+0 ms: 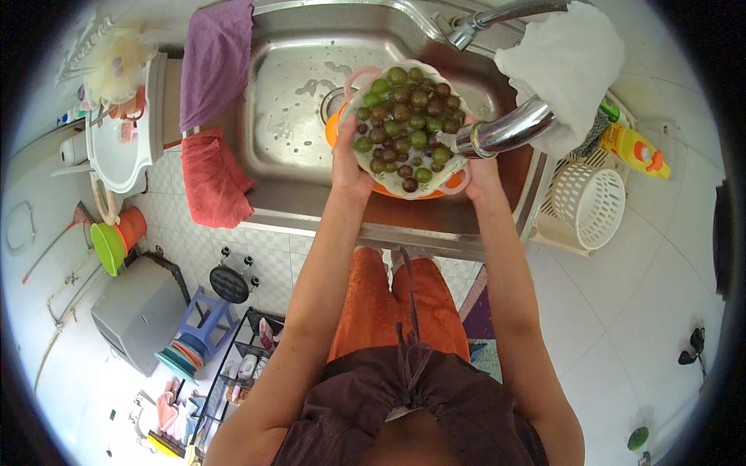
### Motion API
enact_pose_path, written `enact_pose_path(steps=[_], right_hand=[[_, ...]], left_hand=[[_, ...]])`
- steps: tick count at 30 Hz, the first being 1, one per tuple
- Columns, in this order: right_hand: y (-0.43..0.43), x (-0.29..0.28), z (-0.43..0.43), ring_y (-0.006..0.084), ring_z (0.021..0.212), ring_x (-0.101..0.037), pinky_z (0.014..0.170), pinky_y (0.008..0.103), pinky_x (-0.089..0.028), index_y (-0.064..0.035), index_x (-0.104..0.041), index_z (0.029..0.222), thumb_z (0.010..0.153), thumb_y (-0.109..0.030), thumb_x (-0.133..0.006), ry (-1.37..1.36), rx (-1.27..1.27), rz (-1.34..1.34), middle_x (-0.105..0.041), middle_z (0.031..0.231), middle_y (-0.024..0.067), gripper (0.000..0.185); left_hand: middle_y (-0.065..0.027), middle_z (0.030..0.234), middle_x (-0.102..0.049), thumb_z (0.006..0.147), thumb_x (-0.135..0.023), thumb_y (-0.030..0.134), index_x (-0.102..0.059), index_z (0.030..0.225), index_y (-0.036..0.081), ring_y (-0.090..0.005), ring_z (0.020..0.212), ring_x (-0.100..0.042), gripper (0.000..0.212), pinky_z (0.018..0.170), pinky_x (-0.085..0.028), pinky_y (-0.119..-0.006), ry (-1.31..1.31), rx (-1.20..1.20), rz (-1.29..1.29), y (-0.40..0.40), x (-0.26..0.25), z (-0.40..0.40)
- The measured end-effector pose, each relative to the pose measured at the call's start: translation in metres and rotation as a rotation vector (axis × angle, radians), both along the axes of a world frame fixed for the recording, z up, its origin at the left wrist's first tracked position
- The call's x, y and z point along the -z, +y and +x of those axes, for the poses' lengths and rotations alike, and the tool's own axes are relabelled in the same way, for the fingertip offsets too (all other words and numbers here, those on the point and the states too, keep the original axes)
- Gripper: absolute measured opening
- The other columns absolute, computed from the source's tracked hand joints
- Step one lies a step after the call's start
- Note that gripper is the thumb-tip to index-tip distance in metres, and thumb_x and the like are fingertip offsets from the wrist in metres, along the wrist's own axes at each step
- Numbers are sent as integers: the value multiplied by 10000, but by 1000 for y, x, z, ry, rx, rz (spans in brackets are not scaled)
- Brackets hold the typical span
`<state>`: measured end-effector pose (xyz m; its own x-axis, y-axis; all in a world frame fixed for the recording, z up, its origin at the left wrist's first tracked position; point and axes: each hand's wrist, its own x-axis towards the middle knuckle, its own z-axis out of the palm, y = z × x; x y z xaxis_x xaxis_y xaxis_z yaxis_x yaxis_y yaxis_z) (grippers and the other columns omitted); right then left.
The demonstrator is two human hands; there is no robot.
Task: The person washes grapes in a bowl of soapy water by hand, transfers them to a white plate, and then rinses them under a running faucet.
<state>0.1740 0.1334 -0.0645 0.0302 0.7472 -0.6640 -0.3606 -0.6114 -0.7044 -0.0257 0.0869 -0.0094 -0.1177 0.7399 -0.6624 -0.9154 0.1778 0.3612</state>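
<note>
Both hands hold a white scalloped bowl with pink handles over the steel sink. Green and dark purple grapes fill it, and water shows among them. My left hand grips the bowl's left side; my right hand is at its right side, with its fingers partly hidden behind the faucet. The chrome faucet spout points at the grapes, and water seems to come from it. Part of an orange basin shows beneath the bowl.
A purple towel and a red cloth hang over the sink's left edge. A white cloth covers part of the faucet. At right stand a white perforated basket and a yellow bottle. A second spout is at the back.
</note>
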Motion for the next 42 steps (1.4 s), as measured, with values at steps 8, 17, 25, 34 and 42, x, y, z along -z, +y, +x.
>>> enact_pose_path(steps=[8, 17, 25, 34, 42], right_hand=[[0, -16, -13, 158, 949, -589, 770, 329, -518, -117, -526, 1161, 866, -266, -618, 36, 112, -65, -591, 1063, 23, 343], [-3, -14, 2, 188, 950, -584, 777, 314, -502, 32, -494, 1176, 880, -279, -587, 19, -7, 31, -574, 1107, 97, 439], [13, -21, 22, 162, 906, -583, 772, 314, -494, -25, -538, 1103, 868, -322, -586, -55, -223, -18, -596, 1023, 80, 382], [66, 14, 9, 133, 941, -557, 820, 307, -454, -7, -567, 1151, 883, -355, -554, -107, -589, 216, -588, 1098, 43, 439], [46, -49, -51, 261, 1241, -404, 1024, 405, -289, -112, -483, 1274, 891, -407, -498, -1016, -882, 864, -453, 1322, 102, 484]], left_hand=[[-125, 947, -595, 849, -594, 125, -578, 956, 10, -173, 864, -548, 158, 728, -430, -321, 1879, 68, 57, 33, -24, 14], [-174, 552, -448, 917, -485, 271, -492, 719, -16, -301, 493, -408, 349, 523, -391, -364, 1285, 195, 473, 68, -55, 78], [-126, 1112, -544, 841, -574, 213, -447, 1231, 40, -279, 985, -545, 445, 774, -456, -403, 2265, 278, 280, 77, -16, -9], [-77, 1144, -568, 893, -516, 285, -504, 1194, 79, -195, 1027, -557, 365, 867, -474, -350, 103, 403, -28, 9, -2, -51], [-101, 1140, -559, 900, -492, 280, -489, 1169, 70, -232, 1053, -542, 341, 912, -456, -387, 97, 109, 30, -11, 8, -49]])
